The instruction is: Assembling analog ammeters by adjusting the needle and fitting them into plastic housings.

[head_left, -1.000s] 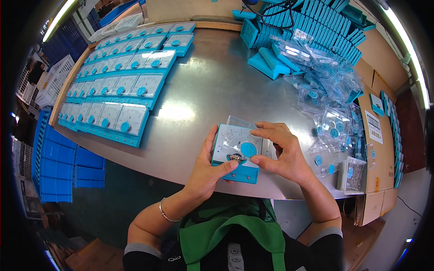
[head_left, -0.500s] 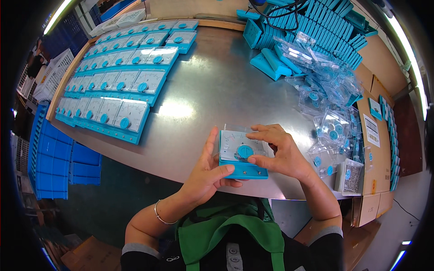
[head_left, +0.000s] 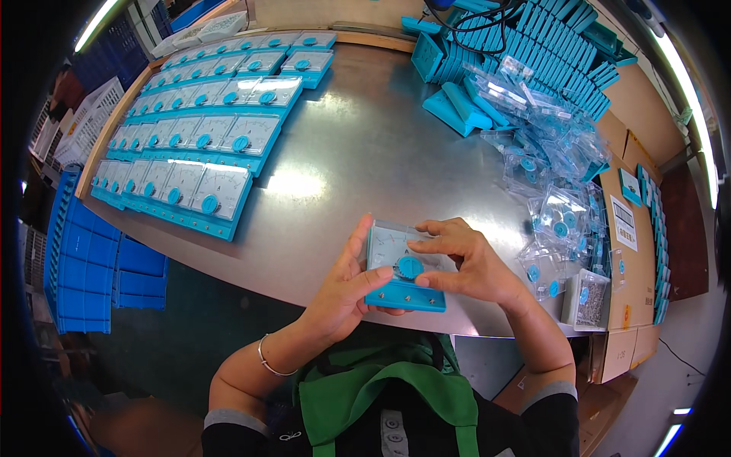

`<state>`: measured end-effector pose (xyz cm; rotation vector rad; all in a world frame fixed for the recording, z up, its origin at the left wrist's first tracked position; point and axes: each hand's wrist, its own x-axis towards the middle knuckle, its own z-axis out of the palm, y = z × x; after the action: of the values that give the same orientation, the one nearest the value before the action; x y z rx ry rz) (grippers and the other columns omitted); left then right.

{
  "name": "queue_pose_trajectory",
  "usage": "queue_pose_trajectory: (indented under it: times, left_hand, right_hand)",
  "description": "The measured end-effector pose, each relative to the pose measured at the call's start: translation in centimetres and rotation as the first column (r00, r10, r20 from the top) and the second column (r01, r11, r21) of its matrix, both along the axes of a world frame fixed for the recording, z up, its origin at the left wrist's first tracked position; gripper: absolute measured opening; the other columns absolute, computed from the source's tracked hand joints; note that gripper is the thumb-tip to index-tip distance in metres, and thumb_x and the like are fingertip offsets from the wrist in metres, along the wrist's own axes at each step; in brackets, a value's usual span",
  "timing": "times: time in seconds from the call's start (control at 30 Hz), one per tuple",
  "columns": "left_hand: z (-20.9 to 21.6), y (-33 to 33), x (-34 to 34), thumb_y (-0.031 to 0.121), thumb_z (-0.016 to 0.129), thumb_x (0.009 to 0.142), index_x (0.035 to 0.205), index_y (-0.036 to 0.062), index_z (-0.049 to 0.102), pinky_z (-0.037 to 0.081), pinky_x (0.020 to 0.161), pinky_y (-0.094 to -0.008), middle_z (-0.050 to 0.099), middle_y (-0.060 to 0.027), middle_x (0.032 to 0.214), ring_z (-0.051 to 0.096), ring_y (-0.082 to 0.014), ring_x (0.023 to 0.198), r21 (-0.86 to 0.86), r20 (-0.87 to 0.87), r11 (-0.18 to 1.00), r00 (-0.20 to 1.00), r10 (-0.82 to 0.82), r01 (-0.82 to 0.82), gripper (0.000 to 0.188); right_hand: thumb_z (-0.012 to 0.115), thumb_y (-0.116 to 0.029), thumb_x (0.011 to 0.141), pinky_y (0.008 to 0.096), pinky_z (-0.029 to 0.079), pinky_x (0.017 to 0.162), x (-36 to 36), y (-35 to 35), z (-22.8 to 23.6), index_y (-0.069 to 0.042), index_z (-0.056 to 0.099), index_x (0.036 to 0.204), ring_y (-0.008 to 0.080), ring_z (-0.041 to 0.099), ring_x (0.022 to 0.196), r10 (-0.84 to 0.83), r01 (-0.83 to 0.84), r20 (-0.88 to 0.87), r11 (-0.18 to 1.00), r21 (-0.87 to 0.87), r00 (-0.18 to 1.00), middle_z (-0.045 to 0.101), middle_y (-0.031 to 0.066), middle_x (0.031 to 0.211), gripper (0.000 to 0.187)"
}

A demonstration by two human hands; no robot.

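A teal meter (head_left: 403, 295) with a white dial face and a round teal knob lies between my hands, just above the table's front edge. My left hand (head_left: 343, 286) grips its left side, thumb on the front near the knob and fingers partly hidden underneath. On the right, my right hand (head_left: 476, 263) closes over the meter's edge, thumb by the knob and fingers at the upper right. A clear cover (head_left: 392, 232) lies over the dial; whether it sits fully down I cannot tell.
Rows of similar meters (head_left: 183, 183) cover the table's left side. Clear covers with teal knobs (head_left: 560, 217) are heaped at the right, with teal housings (head_left: 525, 46) stacked behind. A white box of small parts (head_left: 586, 301) stands by a cardboard box (head_left: 632, 305). Blue crates (head_left: 80, 266) sit lower left.
The clear cover, which stuck up past the meter's top edge, now lies nearly flush with it. The meter has shifted slightly down and left; my left thumb has moved up toward the knob.
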<state>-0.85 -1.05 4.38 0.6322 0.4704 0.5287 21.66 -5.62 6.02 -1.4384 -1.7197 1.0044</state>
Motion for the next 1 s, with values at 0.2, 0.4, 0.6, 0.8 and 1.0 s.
queue_pose_trajectory:
  times: [0.2, 0.4, 0.6, 0.8, 1.0]
  left_hand:
    - [-2.4, -0.4, 0.8, 0.009, 0.057, 0.088, 0.147, 0.0164, -0.005, 0.055, 0.071, -0.0326, 0.031, -0.0133, 0.138, 0.048, -0.0205, 0.114, 0.32, -0.099, 0.945, 0.99, 0.105, -0.068, 0.087]
    - [-3.1, -0.2, 0.9, 0.011, 0.062, 0.086, 0.146, 0.0066, 0.005, 0.053, 0.073, -0.0304, 0.034, -0.0127, 0.137, 0.047, -0.0206, 0.115, 0.445, -0.023, 0.891, 0.994, 0.111, -0.089, 0.083]
    - [-2.4, 0.0, 1.0, 0.014, 0.064, 0.085, 0.141, 0.0043, 0.018, 0.054, 0.073, -0.0306, 0.043, -0.0119, 0.129, 0.052, -0.0198, 0.108, 0.358, -0.076, 0.933, 0.997, 0.0, 0.027, 0.073]
    - [-1.5, 1.0, 2.2, 0.015, 0.068, 0.082, 0.142, 0.0039, 0.017, 0.055, 0.07, -0.0303, 0.044, -0.013, 0.128, 0.054, -0.0202, 0.107, 0.394, -0.075, 0.917, 0.992, 0.103, -0.065, 0.08]
    - [-1.1, 3.0, 1.1, 0.016, 0.071, 0.08, 0.143, 0.0057, 0.019, 0.055, 0.065, -0.0304, 0.045, -0.0122, 0.129, 0.055, -0.0215, 0.107, 0.388, -0.141, 0.922, 0.988, 0.065, -0.005, 0.083]
  right_hand:
    - [0.081, -0.028, 0.065, 0.0405, 0.045, 0.089, -1.1, -1.1, -0.3, -0.012, 0.063, 0.117, 0.0363, 0.048, 0.112, -0.044, -0.092, 0.386, 0.941, 0.327, 0.922, 0.051, 0.0195, 0.127, 0.057]
    - [0.073, -0.022, 0.078, 0.0298, 0.047, 0.082, -0.8, -3.1, -0.2, 0.003, 0.055, 0.118, 0.0196, 0.058, 0.094, -0.41, 0.35, -0.388, 0.911, -0.22, 0.825, 0.058, 0.0161, 0.116, 0.05]
    - [0.068, -0.016, 0.084, 0.0235, 0.045, 0.071, -0.7, -3.6, -0.4, 0.003, 0.06, 0.099, 0.0083, 0.055, 0.079, -0.321, 0.167, -0.425, 0.918, -0.361, 0.846, 0.063, 0.0047, 0.085, 0.026]
    - [0.067, -0.022, 0.085, 0.0191, 0.038, 0.05, -0.4, -2.6, 0.0, 0.003, 0.06, 0.099, 0.0041, 0.048, 0.061, -0.319, 0.218, -0.479, 0.942, -0.256, 0.817, 0.059, 0.0014, 0.078, 0.03]
    - [0.066, -0.027, 0.085, 0.0179, 0.03, 0.043, -0.2, -1.2, -0.5, 0.001, 0.06, 0.098, 0.0029, 0.042, 0.052, -0.34, 0.137, -0.523, 0.911, -0.389, 0.782, 0.056, -0.0004, 0.072, 0.031]
